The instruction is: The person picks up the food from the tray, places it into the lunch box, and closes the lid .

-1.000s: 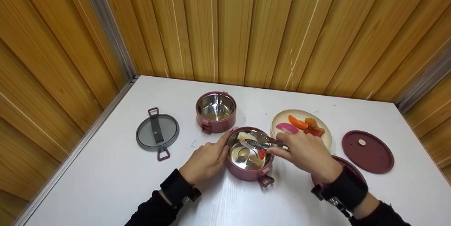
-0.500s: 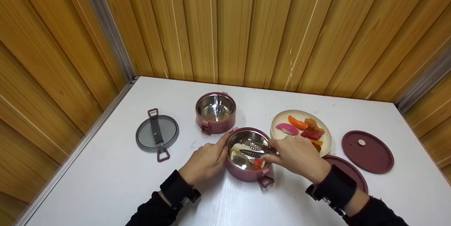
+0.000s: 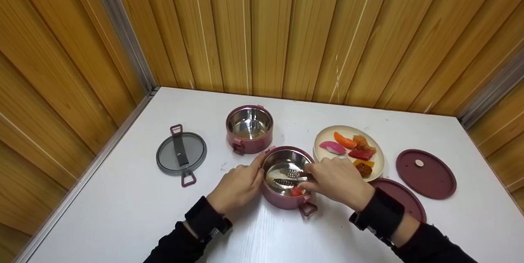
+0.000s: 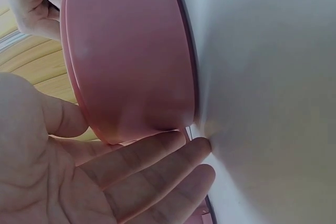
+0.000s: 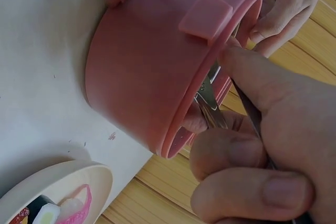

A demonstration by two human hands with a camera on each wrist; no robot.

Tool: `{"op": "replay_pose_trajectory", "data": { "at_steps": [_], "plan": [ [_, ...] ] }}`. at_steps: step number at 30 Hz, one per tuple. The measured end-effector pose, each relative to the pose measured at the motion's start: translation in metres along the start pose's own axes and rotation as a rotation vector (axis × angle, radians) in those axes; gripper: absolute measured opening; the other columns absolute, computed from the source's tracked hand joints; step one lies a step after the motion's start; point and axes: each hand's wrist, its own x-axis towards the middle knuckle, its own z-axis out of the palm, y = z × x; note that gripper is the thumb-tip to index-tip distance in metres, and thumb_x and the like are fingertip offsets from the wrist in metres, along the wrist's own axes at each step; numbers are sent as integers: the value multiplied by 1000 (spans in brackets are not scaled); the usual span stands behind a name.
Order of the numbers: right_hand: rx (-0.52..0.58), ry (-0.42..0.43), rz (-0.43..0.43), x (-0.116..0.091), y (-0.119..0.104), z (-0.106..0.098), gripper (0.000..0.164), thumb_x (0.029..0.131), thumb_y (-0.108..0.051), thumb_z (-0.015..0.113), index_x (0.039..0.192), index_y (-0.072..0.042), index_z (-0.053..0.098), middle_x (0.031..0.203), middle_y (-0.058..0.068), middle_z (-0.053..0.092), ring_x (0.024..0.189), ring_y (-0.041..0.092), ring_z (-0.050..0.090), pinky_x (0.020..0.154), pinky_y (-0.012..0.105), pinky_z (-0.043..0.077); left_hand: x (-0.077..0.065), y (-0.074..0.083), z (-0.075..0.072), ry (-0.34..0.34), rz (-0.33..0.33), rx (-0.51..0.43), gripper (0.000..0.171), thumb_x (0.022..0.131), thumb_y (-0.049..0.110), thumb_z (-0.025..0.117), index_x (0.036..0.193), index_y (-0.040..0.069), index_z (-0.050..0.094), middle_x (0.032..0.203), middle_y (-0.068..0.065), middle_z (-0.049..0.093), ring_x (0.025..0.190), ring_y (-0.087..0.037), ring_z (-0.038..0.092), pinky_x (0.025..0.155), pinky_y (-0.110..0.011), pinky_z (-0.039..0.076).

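My left hand [image 3: 238, 185] rests with its fingers against the side of a round pink lunch-box bowl [image 4: 131, 51], thumb at the rim. The fingers look fairly straight in the left wrist view. My right hand [image 3: 337, 179] grips metal tongs [image 3: 292, 177], whose perforated tips are apart, down inside the bowl's steel interior. A red food piece [image 3: 296, 191] lies in the bowl below the tongs. The pale food at the tips is mostly hidden. In the right wrist view, my curled fingers [image 5: 231, 153] surround the tongs' arms [image 5: 212, 108] at the rim.
Behind stands a second pink steel-lined bowl [image 3: 250, 145]. A grey lid with handles [image 3: 166, 160] lies left. To the right are a cream plate [image 3: 322, 159] with several colourful food pieces and two dark red lids, one round lid [image 3: 428, 179] and another lid [image 3: 403, 201] partly behind my wrist.
My right hand has moved left and lowered the tongs deeper into the bowl; the tips have spread from the pale food piece. More of the plate shows. My left hand stays put.
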Motion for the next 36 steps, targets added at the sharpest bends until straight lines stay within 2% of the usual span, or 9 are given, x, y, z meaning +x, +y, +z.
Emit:
{"op": "replay_pose_trajectory", "data": {
  "at_steps": [11, 14, 22, 30, 36],
  "plan": [
    [-5, -26, -14, -2, 0, -2, 44, 91, -55, 81, 74, -20, 62, 60, -5, 49, 53, 16, 43, 49, 30, 31, 0, 1, 1, -8, -20, -6, 51, 113, 21, 45, 162, 6, 44, 97, -25, 78, 90, -39, 79, 77, -55, 64],
    [8, -29, -27, -2, 1, -4, 45, 90, -56, 81, 73, -21, 59, 60, -6, 48, 53, 15, 43, 49, 30, 31, 0, 0, 0, -1, -13, 1, 51, 113, 21, 45, 161, 6, 45, 96, -25, 78, 89, -39, 79, 73, -55, 63],
    [49, 2, -56, -2, 7, -9, 36, 93, -55, 78, 82, -21, 73, 63, -7, 55, 56, 12, 46, 49, 29, 35, 0, 0, -1, 9, -3, 14, 50, 112, 20, 45, 161, 6, 45, 96, -25, 78, 87, -40, 79, 70, -56, 63],
    [79, -45, -38, -1, 6, -9, 39, 96, -53, 75, 76, -22, 65, 63, -7, 51, 57, 12, 46, 50, 28, 33, 0, 0, -1, 9, -8, 17, 51, 112, 21, 45, 161, 6, 45, 96, -24, 78, 86, -39, 78, 69, -54, 62],
    [69, -45, -42, -1, 5, -10, 38, 96, -52, 76, 76, -22, 65, 62, -8, 50, 56, 12, 46, 50, 28, 33, 0, 1, -1, 6, -19, 11, 52, 112, 21, 44, 162, 7, 44, 94, -24, 78, 83, -38, 78, 68, -54, 62]
  ]
}}
